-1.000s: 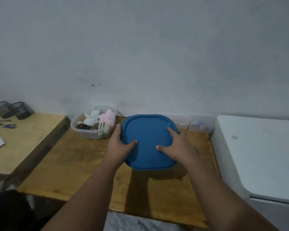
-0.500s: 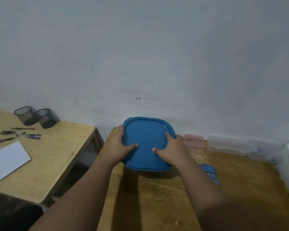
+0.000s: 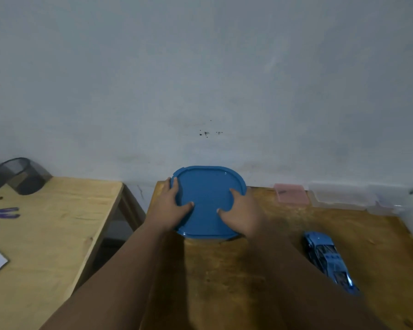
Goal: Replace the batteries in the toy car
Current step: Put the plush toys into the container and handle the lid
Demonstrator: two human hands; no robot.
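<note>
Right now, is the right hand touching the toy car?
Apart. Head view: the right hand grips the blue lid; the toy car lies on the table, bare wood between them.

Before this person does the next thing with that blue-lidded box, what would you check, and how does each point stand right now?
1. Both hands on the blue-lidded box: ok. The left hand and the right hand grip its edges, with the thumbs on the lid.
2. Lid on: ok.
3. Box resting on the table: cannot tell.
4. Toy car close by: ok. It lies on the table beside the right forearm.
5. New batteries in sight: not ok. None show, and what is in the box is hidden.
</note>
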